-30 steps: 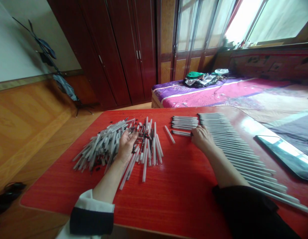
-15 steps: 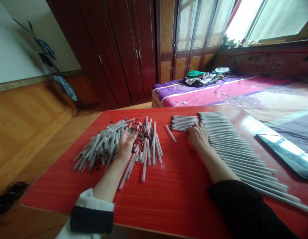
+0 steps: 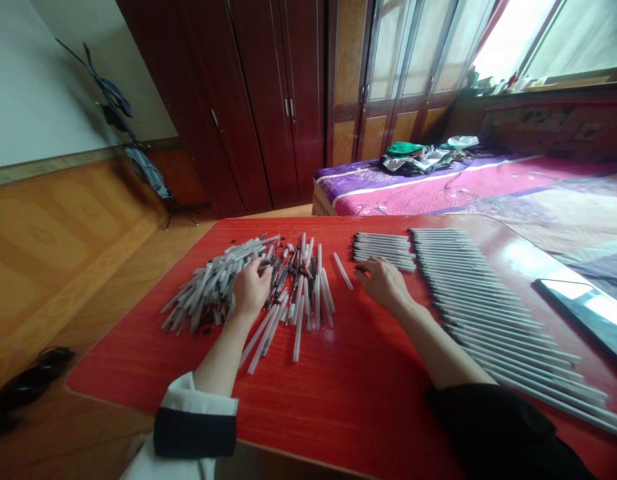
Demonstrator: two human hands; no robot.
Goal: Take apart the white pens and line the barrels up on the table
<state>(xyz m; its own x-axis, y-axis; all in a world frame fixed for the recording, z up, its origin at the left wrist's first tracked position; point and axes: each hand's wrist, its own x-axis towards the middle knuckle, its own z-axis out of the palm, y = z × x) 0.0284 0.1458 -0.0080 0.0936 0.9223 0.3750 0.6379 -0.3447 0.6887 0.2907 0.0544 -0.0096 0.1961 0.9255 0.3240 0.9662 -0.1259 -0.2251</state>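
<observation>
A loose heap of grey-white pens [image 3: 211,283] with black caps and refills [image 3: 288,270] lies on the left of the red table [image 3: 348,373]. My left hand [image 3: 251,288] rests knuckles-up on the heap, fingers curled round a pen. My right hand [image 3: 383,281] lies low on the table with fingers stretched leftward, holding nothing. It sits between a single stray pen [image 3: 342,270] and a short neat row of pens [image 3: 383,247]. A long row of pens [image 3: 488,307] runs along the right side.
A dark glossy slab [image 3: 586,313] lies at the table's right edge. A bed with a purple-pink cover [image 3: 438,187] stands behind the table, dark wardrobes [image 3: 258,100] beyond. A coat stand [image 3: 133,157] and a dark object on the floor [image 3: 28,383] are at left.
My right hand left the short row of pens and slid left toward the stray pen. My left hand turned palm-down onto the heap. The view shifted slightly.
</observation>
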